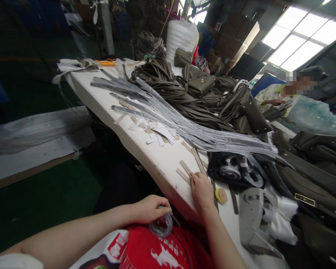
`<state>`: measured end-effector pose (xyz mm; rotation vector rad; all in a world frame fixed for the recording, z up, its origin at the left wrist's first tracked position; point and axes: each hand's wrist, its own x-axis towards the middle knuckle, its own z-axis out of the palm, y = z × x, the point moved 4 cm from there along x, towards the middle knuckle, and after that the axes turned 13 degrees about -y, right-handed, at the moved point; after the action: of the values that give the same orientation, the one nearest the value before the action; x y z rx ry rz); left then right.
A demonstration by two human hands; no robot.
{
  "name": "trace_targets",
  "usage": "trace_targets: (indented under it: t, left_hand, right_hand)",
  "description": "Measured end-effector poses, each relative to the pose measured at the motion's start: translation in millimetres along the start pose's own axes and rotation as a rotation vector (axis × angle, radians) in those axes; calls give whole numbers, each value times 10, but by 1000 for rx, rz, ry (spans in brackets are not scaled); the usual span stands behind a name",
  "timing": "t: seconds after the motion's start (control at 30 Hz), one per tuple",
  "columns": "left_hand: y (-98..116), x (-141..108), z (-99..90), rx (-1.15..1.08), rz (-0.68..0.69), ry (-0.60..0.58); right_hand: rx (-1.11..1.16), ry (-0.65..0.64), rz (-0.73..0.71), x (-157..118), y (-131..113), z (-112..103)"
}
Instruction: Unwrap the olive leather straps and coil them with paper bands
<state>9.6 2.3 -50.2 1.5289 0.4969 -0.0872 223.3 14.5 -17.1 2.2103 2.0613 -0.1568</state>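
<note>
Low by the table's front edge, my left hand (154, 209) is closed round a ring-shaped coil (162, 227) that looks wrapped in clear plastic. The coil hangs just above a red printed cloth (168, 248) on my lap. My right hand (203, 189) reaches onto the white table, its fingertips bunched on the ends of short beige strips (184, 175). Another beige strip (198, 160) lies just beyond those fingers. Right of the wrist sits a small yellow roll (221, 195), possibly tape. Whether the fingertips lift a strip is hard to see.
Long plastic-covered straps (184, 123) run across the white table (145, 147). Behind them lie piled dark olive straps (162, 80) and bags (198, 84). A black bag of wrapped coils (235, 170) stands right of my hand. Another person (288, 93) works at the far right.
</note>
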Motion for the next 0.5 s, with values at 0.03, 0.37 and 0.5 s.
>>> trace_targets:
  t: [0.03, 0.37, 0.5]
  left_hand:
    - [-3, 3, -3, 12, 7, 4]
    - [10, 1, -23, -13, 5, -4]
    - [12, 3, -27, 12, 6, -7]
  right_hand:
    - [2, -1, 0, 4, 6, 4]
    - [-70, 1, 6, 0, -8, 26]
    - [-108, -49, 19, 17, -26, -9]
